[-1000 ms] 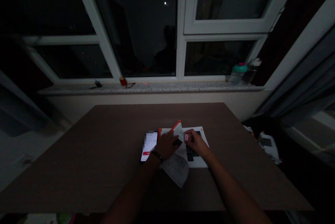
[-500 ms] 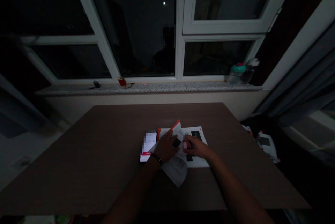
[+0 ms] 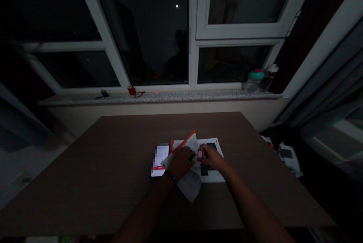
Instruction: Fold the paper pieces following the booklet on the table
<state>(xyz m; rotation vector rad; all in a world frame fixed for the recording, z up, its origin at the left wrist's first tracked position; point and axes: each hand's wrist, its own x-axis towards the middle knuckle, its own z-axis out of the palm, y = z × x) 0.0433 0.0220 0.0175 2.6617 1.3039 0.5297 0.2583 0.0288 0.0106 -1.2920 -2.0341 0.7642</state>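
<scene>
Pinching a small pink-white block over an orange-edged paper booklet, the right hand is nearly closed. The left hand, loosely spread, lies on a curling, printed page.

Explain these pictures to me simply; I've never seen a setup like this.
There is no machine here: you see a person's own bare hands. Every picture comes from one camera worn on the head, looking forward and down. On the brown table lies an open booklet, with a lit phone at its left. The left hand is spread over a lifted, curling page. The right hand pinches a small pink-and-white block above the booklet; it might be an eraser, but the light is dim. Beyond, a teal-lidded bottle stands on the windowsill.
</scene>
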